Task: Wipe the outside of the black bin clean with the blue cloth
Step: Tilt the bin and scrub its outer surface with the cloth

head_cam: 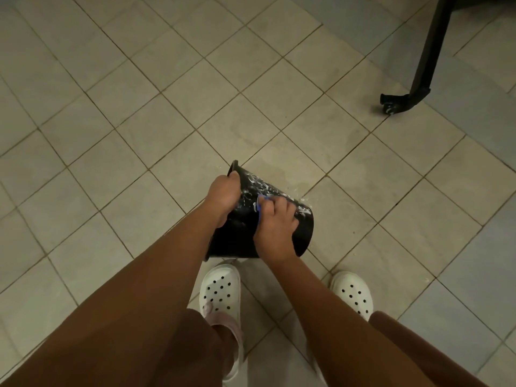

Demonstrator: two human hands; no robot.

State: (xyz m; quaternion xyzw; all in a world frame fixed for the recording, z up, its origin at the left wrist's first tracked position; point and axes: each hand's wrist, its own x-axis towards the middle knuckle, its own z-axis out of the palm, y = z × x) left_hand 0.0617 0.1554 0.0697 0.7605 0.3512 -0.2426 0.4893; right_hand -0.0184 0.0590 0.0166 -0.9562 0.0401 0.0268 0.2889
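Observation:
The black bin (303,233) lies tipped on its side on the tiled floor, its open rim toward the left and its base toward the right. White soapy smears cover its upper wall. My left hand (223,195) grips the rim at the bin's left end. My right hand (275,222) presses the blue cloth (260,203) against the bin's side; only a small blue edge shows above my curled fingers.
My two feet in white perforated clogs (220,291) stand just behind the bin. A black metal leg with a castor wheel (389,107) stands at the upper right. Beige floor tiles (139,107) stretch to the left and ahead, with wet marks beside the bin.

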